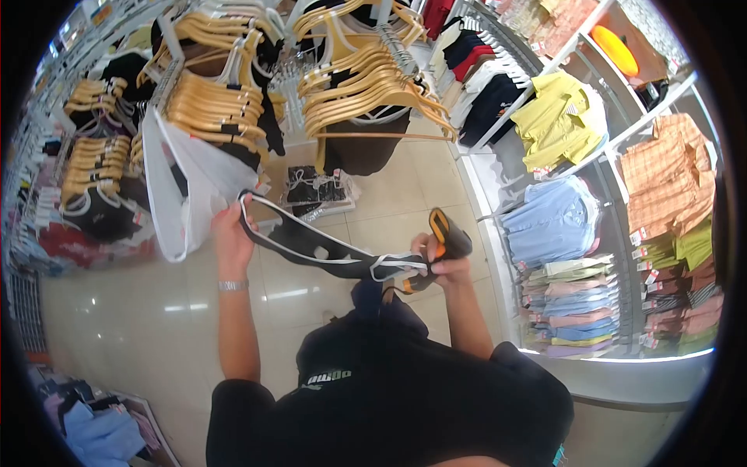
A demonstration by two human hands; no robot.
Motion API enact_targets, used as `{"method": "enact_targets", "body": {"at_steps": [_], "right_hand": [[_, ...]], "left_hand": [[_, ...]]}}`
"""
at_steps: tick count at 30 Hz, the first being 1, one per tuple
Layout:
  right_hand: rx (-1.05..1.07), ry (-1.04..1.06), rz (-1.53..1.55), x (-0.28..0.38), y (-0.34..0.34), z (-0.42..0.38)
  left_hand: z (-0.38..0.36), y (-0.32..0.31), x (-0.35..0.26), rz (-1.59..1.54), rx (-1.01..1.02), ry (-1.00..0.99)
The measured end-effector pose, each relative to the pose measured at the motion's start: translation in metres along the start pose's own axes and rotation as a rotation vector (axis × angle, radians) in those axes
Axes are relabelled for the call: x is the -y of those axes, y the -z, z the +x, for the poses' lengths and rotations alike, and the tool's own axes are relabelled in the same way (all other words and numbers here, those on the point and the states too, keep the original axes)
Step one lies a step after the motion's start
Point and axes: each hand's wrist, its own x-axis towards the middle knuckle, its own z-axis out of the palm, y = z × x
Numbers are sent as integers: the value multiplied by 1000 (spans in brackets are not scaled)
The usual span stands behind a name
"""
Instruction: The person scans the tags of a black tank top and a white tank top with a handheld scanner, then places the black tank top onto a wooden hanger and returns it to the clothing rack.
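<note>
A black garment with white trim [323, 247] is stretched between my two hands. My left hand [232, 233] grips its upper end, close beside a white garment [198, 167] that hangs from the rack. My right hand [445, 268] is closed around a black-and-orange handheld scanner [454, 237] and pinches the other end of the black garment. Part of the scanner's handle shows below the fingers. A watch [232, 286] is on my left wrist.
Racks of tops on wooden hangers [214, 109] stand ahead, with more hangers [358, 86] to the right. Packaged black items [315, 187] lie low between them. Wall shelving on the right holds a yellow shirt [560, 121], a blue shirt [551, 222] and an orange checked shirt [669, 175].
</note>
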Motion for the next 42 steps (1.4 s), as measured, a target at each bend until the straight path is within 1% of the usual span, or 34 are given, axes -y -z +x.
{"method": "enact_targets", "body": {"at_steps": [1,2,4,5,6,8,9,10,13,14,16,17,21,22,24,25,28,29,32,35,36,37,40,42], "right_hand": [[-94,-28,116,0,-5,10],[-163,-137,166,3,-5,23],[-198,-427,39,0,25,39],[-271,-585,-30,-2,37,47],[-378,-688,-185,-8,45,53],[-383,-912,-372,-25,89,51],[-343,-995,-348,-28,102,51],[-313,-1002,-364,-31,110,54],[-242,-1000,-434,-35,121,62],[-227,-967,-517,-39,126,65],[-192,-832,-546,-44,141,74],[-220,-871,-481,-43,149,80],[-427,-656,-588,-31,170,99],[-394,-591,-639,-24,179,102],[-460,-520,-535,-16,194,106],[-466,-509,-435,-13,200,109],[-583,-665,-251,-8,206,119],[-619,-771,-444,-16,216,118],[-561,-1053,-672,-39,238,111],[-505,-1211,-550,-69,240,99],[-491,-1253,-508,-83,242,98],[-468,-1283,-507,-94,239,97],[-395,-1415,-272,-133,233,91],[-439,-1355,-58,-156,219,86]], "left_hand": [[4,-3,5,-15,-13,-15],[6,-4,11,-30,-16,-18],[3,-20,10,-32,-1,-24],[6,-23,9,32,21,-26],[7,-25,7,96,31,-24],[-3,-52,3,145,47,-45],[-5,-60,4,156,100,-32],[-5,-68,7,165,156,-20],[-3,-87,19,218,191,41],[-2,-91,21,244,178,50],[2,-99,26,291,160,58],[3,-100,28,320,130,40],[5,-99,33,353,41,75],[4,-101,36,387,13,91],[-1,-105,41,451,-42,123],[-3,-105,44,424,-33,143],[-12,-119,50,396,18,151],[-13,-125,51,392,9,139],[-24,-139,50,414,1,90],[-40,-155,53,383,43,58],[-44,-152,57,341,84,36],[-46,-151,58,351,80,37],[-57,-145,58,368,67,37],[-66,-138,57,372,47,35]]}}
